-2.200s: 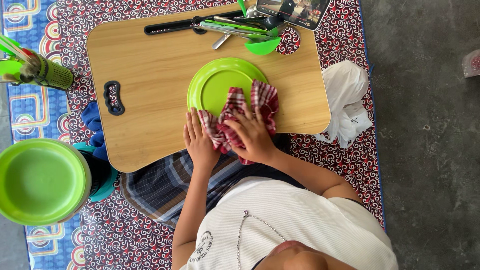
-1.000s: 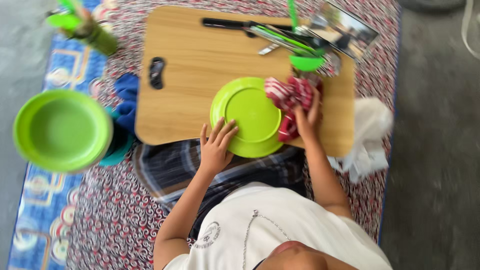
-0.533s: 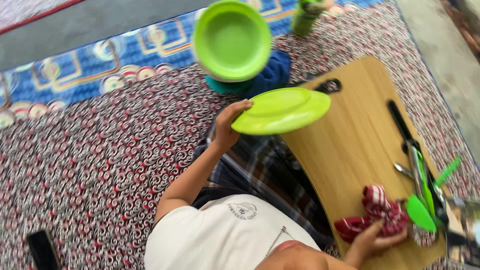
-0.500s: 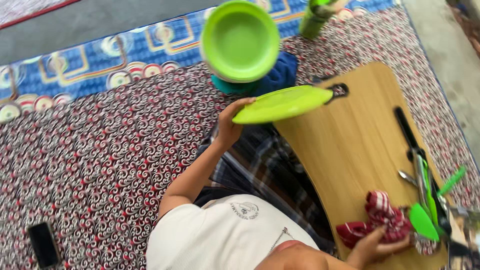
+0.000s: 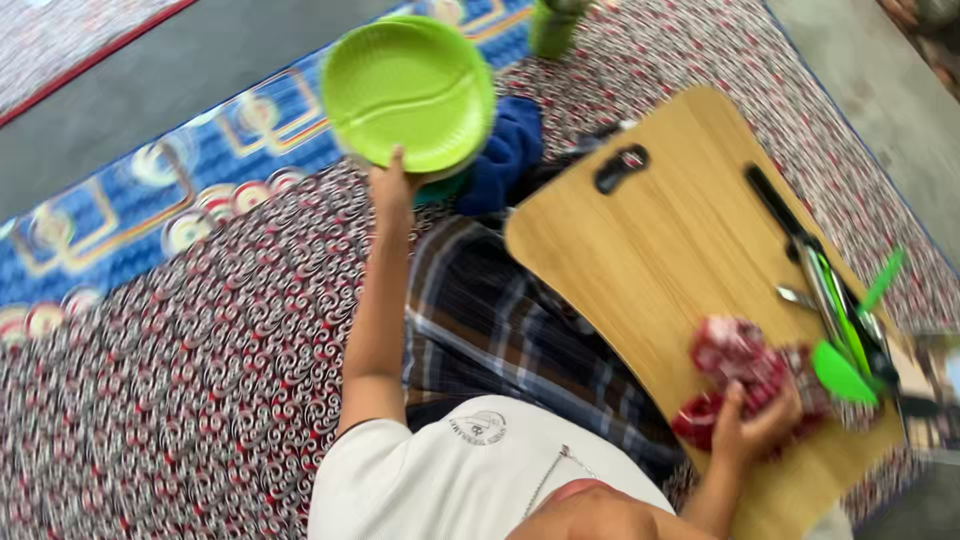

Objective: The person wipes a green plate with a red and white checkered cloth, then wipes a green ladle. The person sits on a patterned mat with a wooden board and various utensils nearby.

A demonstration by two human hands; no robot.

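**Green plate held at upper left; checked cloth gripped at lower right**

We find the left hand (image 5: 390,185) raised toward the upper left of the frame, arm stretched out across the patterned mat (image 5: 180,400). Its fingers are closed on the near rim of a lime-green plate (image 5: 405,90), thumb showing on the upper face. The plate sits over a teal stand and a blue cloth (image 5: 510,150); motion blur keeps us from telling whether it rests on another plate beneath or is held just clear.

The right hand (image 5: 752,425) lies at the lower right of the frame, fingers curled and clamped on a crumpled red-and-white checked cloth (image 5: 745,375). The cloth rests on the near right corner of the wooden worktop (image 5: 640,260).

The worktop is a light-wood lap tray running diagonally from upper centre to lower right, with a black handle cut-out (image 5: 620,168) near its upper end. Along its right edge we note a long black slot and a bundle of utensils (image 5: 835,300), metal and green plastic, just beside the cloth. A green spatula head (image 5: 838,372) lies touching or almost touching the cloth; we cannot tell which.

A green cylindrical holder (image 5: 552,25) stands at the top edge of the frame, well apart from both hands. A plaid garment (image 5: 490,320) covers the person's lap between mat and worktop.
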